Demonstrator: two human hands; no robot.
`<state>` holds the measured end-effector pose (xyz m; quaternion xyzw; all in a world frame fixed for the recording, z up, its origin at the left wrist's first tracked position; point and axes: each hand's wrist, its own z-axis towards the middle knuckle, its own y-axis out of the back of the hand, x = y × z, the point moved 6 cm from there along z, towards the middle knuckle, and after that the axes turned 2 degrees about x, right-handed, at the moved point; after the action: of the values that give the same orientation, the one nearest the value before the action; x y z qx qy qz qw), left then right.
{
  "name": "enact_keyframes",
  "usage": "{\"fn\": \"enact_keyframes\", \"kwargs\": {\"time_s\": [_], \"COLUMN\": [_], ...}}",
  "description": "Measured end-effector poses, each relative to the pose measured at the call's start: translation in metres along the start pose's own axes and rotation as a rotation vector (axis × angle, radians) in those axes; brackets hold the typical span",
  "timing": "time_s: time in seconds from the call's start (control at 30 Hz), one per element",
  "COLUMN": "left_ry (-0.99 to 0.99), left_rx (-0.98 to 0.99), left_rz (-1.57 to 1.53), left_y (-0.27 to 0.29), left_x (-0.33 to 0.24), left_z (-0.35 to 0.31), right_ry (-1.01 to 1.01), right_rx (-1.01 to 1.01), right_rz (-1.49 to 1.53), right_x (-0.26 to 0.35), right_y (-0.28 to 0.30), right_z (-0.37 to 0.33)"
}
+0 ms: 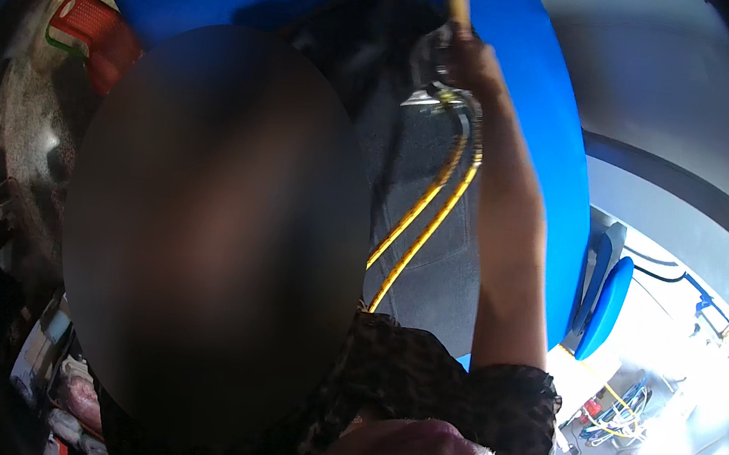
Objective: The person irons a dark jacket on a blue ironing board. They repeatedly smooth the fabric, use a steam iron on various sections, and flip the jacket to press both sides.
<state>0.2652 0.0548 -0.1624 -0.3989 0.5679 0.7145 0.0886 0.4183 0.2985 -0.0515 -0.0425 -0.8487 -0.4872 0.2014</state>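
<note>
Our right hand point(476, 67) is at the upper end of the yellow cable point(424, 203), nearest it; our left hand is out of sight. The doubled cable's long axis slants from just below that hand toward our body, leftward. Blur means we cannot tell whether the fingers grip it. Blue counter point(556, 202) shows right of the cable. We can read no brands, labels or writing.
</note>
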Motion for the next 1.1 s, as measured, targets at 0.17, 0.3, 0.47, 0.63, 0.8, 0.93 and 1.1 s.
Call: {"fn": "enact_keyframes", "kwargs": {"time_s": [0.17,0.3,0.47,0.63,0.8,0.93,1.1], "left_ry": [0.060,0.126,0.121,0.078,0.050,0.041,0.052], "left_rx": [0.240,0.341,0.330,0.255,0.120,0.038,0.012], "left_rz": [0.053,-0.003,0.002,-0.015,-0.072,-0.045,0.228], "left_y": [0.005,-0.010,-0.016,-0.005,-0.015,-0.037,-0.029], "left_x": [-0.034,-0.007,0.000,-0.024,-0.013,0.021,0.043], "left_z": [0.008,0.003,0.026,0.022,0.029,0.038,0.065], "right_ry": [-0.284,-0.319,-0.347,-0.255,-0.312,-0.526,-0.601], "right_rx": [0.079,0.257,0.169,0.005,-0.120,-0.266,-0.460], "right_rz": [0.391,0.320,0.564,0.163,0.663,0.660,0.914], "right_x": [-0.089,-0.072,-0.103,-0.133,-0.226,-0.293,-0.354], "right_y": [0.041,-0.001,0.022,0.102,0.132,0.114,0.096], "right_z": [0.031,0.028,0.088,0.027,-0.075,-0.204,-0.338]}}
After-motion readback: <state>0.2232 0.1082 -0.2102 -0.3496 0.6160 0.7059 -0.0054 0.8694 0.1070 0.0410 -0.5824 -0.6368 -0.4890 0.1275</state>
